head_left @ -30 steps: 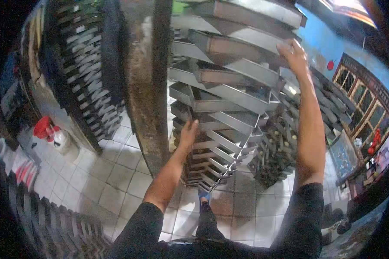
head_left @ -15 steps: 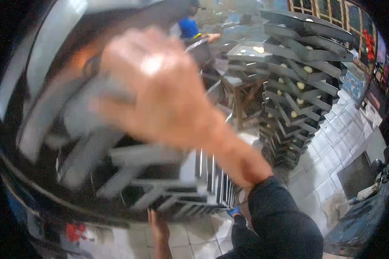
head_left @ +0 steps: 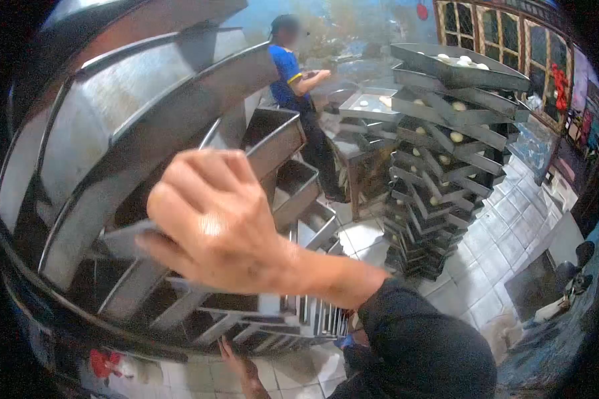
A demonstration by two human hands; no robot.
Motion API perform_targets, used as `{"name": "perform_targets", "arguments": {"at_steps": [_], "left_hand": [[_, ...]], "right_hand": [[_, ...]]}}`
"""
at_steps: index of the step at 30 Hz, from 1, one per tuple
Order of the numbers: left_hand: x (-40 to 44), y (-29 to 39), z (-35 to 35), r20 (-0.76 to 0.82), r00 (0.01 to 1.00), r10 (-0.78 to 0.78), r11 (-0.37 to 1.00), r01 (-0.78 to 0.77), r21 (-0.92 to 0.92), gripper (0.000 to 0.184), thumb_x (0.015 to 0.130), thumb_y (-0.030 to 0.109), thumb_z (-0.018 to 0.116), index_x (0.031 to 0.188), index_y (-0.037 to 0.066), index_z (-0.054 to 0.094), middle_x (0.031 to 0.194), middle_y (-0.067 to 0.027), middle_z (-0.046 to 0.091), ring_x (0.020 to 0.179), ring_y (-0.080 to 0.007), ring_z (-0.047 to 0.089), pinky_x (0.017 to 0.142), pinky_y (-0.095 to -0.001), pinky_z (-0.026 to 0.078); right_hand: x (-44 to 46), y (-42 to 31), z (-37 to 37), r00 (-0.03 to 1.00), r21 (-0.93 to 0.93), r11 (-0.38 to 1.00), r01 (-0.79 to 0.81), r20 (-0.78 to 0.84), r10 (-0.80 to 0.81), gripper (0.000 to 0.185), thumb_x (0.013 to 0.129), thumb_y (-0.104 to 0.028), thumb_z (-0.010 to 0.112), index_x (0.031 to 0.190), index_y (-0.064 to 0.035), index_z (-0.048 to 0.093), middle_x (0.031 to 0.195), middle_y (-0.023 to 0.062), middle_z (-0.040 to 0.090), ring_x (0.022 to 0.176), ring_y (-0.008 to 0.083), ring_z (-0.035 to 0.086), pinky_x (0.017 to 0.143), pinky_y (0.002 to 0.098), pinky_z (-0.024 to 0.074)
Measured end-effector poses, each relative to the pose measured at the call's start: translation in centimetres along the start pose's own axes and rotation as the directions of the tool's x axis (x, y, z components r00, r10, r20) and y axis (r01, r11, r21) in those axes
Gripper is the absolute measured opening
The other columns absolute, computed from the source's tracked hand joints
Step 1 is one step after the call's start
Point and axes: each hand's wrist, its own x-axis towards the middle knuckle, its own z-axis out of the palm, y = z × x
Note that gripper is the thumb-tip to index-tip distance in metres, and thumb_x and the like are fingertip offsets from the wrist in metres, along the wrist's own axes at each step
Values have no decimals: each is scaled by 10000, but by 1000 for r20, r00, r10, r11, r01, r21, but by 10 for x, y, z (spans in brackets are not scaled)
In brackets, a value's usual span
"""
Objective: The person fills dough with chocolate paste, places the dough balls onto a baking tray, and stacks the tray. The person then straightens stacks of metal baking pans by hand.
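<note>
My right hand [head_left: 209, 223], at the end of a black sleeve, is raised in front of a tall stack of grey metal trays [head_left: 180, 86]. Its fingers are curled closed and the thumb lies along the left side. A pale grey flat edge [head_left: 123, 237] shows beside the thumb; I cannot tell what it belongs to. Low in the view, my left hand [head_left: 236, 366] has its fingers stretched upward at the lower trays [head_left: 219, 327] of the same stack. Whether those fingertips touch the metal is unclear.
Another tall stack of crisscrossed trays [head_left: 459, 113] holds round pale pieces, with several in the top tray [head_left: 406, 48]. A person in a blue shirt [head_left: 283, 70] stands behind, beside a tray [head_left: 369, 110] on a wooden stand [head_left: 363, 166]. White floor tiles [head_left: 492, 233] lie at the right.
My right hand has come down and slightly left, staying closed. My view has shifted, so the person in blue shows more fully. My left hand stays low by the trays.
</note>
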Motion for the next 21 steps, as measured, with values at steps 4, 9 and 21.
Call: {"name": "perform_targets", "arguments": {"at_steps": [4,9,21], "left_hand": [[20,9,14,-67,998,-8,980,-6,-200,514,1038,269,478,1520,113,387,1545,-176,313,1406,-344,352,1134,-465,378],[40,12,22,-128,986,-104,944,57,-326,691,993,408,570,1515,13,348,1507,-208,407,1329,-349,465,1080,-495,415],[166,23,66,-92,991,-98,836,32,-547,645,1025,452,544,1482,7,447,1435,-143,521,1243,-284,530,1054,-398,407]], "right_hand": [[-3,12,11,999,-34,999,-8,34,10,354,676,-266,798,850,-70,560,896,90,582,926,289,595,800,426,434],[-4,27,14,999,-81,997,15,38,-12,350,704,-282,795,837,-62,558,875,96,581,916,298,589,805,426,442],[-22,117,79,980,-53,998,15,199,-4,360,798,-329,771,914,-48,579,948,110,624,1013,327,595,877,453,461]]}}
